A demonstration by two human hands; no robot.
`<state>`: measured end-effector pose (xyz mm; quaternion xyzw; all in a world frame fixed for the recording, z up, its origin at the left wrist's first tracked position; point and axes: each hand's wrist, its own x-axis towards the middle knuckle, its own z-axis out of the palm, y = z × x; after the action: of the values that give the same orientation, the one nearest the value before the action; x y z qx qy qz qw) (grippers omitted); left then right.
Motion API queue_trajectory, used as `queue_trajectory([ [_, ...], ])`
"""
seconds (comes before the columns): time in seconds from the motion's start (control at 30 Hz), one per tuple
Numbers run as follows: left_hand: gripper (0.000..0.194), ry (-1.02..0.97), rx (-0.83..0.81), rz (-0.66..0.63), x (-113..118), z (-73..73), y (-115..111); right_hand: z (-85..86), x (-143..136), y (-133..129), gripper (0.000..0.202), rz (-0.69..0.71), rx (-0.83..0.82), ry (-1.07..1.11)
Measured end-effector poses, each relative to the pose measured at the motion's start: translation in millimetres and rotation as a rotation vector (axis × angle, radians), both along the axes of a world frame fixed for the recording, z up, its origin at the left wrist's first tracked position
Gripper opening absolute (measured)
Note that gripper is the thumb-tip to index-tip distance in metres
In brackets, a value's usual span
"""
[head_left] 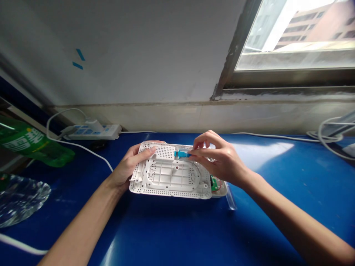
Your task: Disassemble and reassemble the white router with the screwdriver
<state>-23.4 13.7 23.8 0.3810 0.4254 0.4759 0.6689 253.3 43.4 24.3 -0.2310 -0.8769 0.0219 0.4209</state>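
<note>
My left hand grips the left end of a white perforated plastic cover, with its thumb lying on a small raised panel. The cover is tilted up and shows its ribbed face. At the right end of that panel sits a slim blue connector, pinched between the thumb and fingers of my right hand. Whether the connector is seated in the slot I cannot tell. Behind the cover, a green circuit board shows in a white casing. Part of the casing is hidden by the cover and my right hand.
A clear plastic piece lies by the casing on the blue table. To the left are a green bottle, a clear bottle and a power strip. White cables run along the table's left and back.
</note>
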Motion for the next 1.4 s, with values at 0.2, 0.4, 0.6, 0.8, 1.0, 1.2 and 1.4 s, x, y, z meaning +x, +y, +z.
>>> queue_trajectory([
  [0.2, 0.040, 0.048, 0.045, -0.054, 7.9, -0.4, -4.1, 4.8, -10.4, -7.4, 0.012, 0.004, -0.014, -0.090],
  [0.4, 0.037, 0.071, 0.112, -0.112, 16.0, -3.2, -4.8, 5.9, -19.3, -8.6, 0.009, 0.052, -0.084, -0.101],
  [0.6, 0.036, -0.010, 0.045, 0.022, 0.5, -5.9, 5.7, 7.2, 5.0, 3.6, 0.011, 0.020, -0.203, 0.032],
  [0.8, 0.037, 0.000, 0.019, 0.033, 1.6, -11.1, 7.6, 17.8, 21.2, 6.1, 0.012, -0.003, -0.285, -0.106],
  [1.0, 0.040, 0.024, 0.068, -0.002, 1.3, -11.7, 4.9, 5.6, 17.4, 8.0, 0.011, -0.054, -0.229, -0.228],
  [1.2, 0.042, 0.035, 0.094, -0.015, 4.0, -10.0, 2.1, -4.2, 4.3, 8.1, 0.006, -0.024, -0.181, -0.110],
  [1.4, 0.044, 0.056, 0.103, 0.008, 6.9, -10.1, 1.7, -12.3, 5.1, 6.0, 0.011, -0.022, -0.154, -0.163],
])
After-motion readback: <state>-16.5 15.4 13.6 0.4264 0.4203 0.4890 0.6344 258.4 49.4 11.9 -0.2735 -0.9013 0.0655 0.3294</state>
